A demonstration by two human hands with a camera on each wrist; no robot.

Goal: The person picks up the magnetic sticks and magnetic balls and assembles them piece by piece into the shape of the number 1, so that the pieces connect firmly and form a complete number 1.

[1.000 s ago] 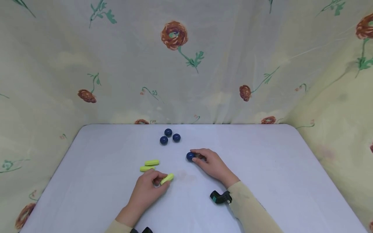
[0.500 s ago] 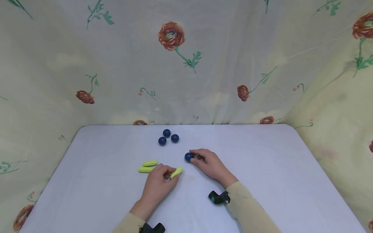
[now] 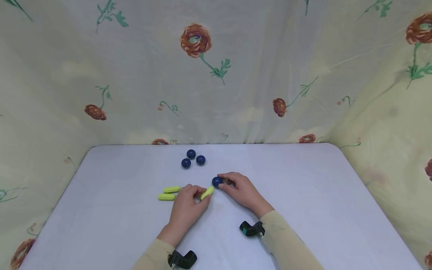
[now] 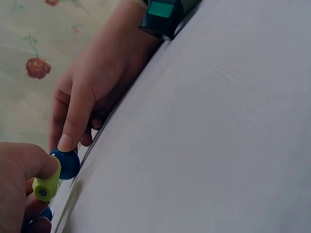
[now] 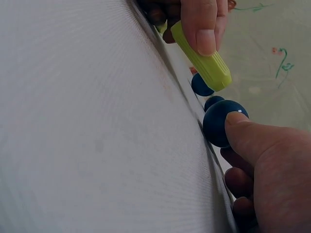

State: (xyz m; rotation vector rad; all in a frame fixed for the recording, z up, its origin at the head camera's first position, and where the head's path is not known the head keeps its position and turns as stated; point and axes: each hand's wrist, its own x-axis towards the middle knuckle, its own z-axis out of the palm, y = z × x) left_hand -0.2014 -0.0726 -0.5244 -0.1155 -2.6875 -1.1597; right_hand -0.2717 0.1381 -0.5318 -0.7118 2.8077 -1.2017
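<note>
My left hand [image 3: 187, 205] pinches a yellow-green toy building rod [image 3: 207, 192] between thumb and fingers. The rod has ridged sides, and a dark round disc [image 4: 43, 192] shows in one end. Thumb and fingers of my right hand [image 3: 243, 192] hold a glossy dark blue ball [image 3: 217, 182] close over the white table. In the right wrist view the rod's free end points toward the ball, with a narrow gap between them; the left wrist view shows the two overlapping. Two more such rods, an upper rod [image 3: 172, 189] and a lower rod [image 3: 167, 197], lie left of my left hand.
Three loose blue balls, a back ball [image 3: 191, 154], a left ball [image 3: 186, 163] and a right ball [image 3: 200, 160], sit grouped near the far edge of the white table [image 3: 303, 210]. A flowered curtain [image 3: 243, 75] hangs behind and beside it.
My left hand has carried the rod right and away from me, from beside the other rods up to the ball. The right hand stays nearly in place, still holding the ball.
</note>
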